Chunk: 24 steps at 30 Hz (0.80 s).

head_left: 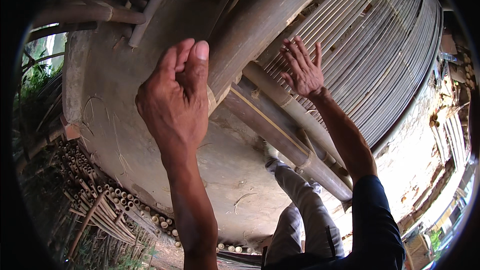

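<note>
The bamboo slat panel (370,55) fills the upper right, its slats running from lower right up to upper left. Below it, thick bamboo poles (280,130) lie from upper left down to lower right over the concrete floor (115,120). The right hand (303,70) rests on the slats with fingers spread wide. The left hand (175,97) is curled, fingertips together against a pole, holding nothing visible.
</note>
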Motion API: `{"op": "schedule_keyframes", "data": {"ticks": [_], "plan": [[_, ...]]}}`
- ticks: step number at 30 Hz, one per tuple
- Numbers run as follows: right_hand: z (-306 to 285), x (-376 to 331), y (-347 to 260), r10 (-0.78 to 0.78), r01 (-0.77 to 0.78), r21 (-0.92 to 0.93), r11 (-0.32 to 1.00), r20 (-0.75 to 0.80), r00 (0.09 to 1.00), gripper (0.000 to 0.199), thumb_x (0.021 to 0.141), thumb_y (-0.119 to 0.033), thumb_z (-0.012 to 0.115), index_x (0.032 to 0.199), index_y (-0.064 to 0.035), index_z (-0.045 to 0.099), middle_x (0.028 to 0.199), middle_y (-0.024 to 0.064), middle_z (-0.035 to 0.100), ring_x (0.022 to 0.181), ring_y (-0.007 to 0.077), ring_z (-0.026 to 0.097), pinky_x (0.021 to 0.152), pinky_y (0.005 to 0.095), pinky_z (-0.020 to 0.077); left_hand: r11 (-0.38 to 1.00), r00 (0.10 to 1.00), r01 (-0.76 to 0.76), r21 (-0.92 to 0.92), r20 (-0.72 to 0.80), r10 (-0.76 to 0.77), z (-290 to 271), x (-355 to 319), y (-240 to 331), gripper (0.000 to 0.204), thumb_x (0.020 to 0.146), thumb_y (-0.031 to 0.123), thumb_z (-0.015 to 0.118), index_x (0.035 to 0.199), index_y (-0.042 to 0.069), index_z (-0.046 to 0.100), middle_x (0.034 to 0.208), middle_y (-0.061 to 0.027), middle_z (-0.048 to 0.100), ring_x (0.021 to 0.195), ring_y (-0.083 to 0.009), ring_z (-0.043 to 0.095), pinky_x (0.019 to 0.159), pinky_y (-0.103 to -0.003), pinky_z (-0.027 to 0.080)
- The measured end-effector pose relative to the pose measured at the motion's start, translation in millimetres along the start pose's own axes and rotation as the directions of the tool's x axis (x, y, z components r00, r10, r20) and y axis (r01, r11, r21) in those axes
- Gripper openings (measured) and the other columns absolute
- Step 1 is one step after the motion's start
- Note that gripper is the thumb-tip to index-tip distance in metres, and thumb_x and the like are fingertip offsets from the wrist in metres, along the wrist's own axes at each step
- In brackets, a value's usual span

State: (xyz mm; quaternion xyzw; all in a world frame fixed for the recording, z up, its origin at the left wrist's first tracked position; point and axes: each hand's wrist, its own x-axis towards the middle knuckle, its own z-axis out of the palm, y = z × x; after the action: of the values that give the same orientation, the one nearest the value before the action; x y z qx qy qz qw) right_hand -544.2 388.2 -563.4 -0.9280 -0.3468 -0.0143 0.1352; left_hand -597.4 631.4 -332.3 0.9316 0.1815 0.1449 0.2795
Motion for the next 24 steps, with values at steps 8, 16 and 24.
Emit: {"op": "schedule_keyframes", "data": {"ticks": [8,16,24], "plan": [[30.6,50.8,18.7,0.062,-0.069,-0.028,0.997,-0.206,0.977,0.069,0.096,-0.049,0.05,0.152,-0.0148,0.032,0.161,0.0023,0.024,0.151,0.0223,0.015,0.119,0.0606,0.0074,0.998,0.99,0.031,0.061,-0.14,-0.022,-1.9,5.5,2.6,0.051,0.089,0.056,0.064,0.095,0.006,0.073,0.078,-0.0102,0.07,0.075,-0.0247,0.068,0.074,-0.039,0.052],[25.7,45.0,19.5,0.01,-0.013,-0.181,0.983,-0.015,1.0,0.067,0.096,-0.053,0.045,0.149,-0.013,0.036,0.158,0.0038,0.031,0.151,0.0211,0.014,0.119,0.0619,0.004,0.96,0.98,0.135,-0.244,-0.112,-0.166,-1.2,1.7,2.2,0.047,0.091,0.042,0.07,0.106,-0.002,0.071,0.091,-0.0131,0.074,0.086,-0.0157,0.067,0.084,-0.029,0.048],[24.4,45.4,34.4,-0.061,0.059,-0.021,0.998,-0.123,0.991,0.068,0.093,-0.047,0.051,0.149,-0.012,0.035,0.16,0.0038,0.027,0.151,0.0253,0.014,0.116,0.0656,0.0028,0.985,0.946,0.174,-0.006,-0.276,-0.169,-1.7,1.2,13.5,0.037,0.09,0.039,0.071,0.099,0.003,0.074,0.086,-0.0101,0.074,0.081,-0.0114,0.067,0.078,-0.025,0.048]]}}
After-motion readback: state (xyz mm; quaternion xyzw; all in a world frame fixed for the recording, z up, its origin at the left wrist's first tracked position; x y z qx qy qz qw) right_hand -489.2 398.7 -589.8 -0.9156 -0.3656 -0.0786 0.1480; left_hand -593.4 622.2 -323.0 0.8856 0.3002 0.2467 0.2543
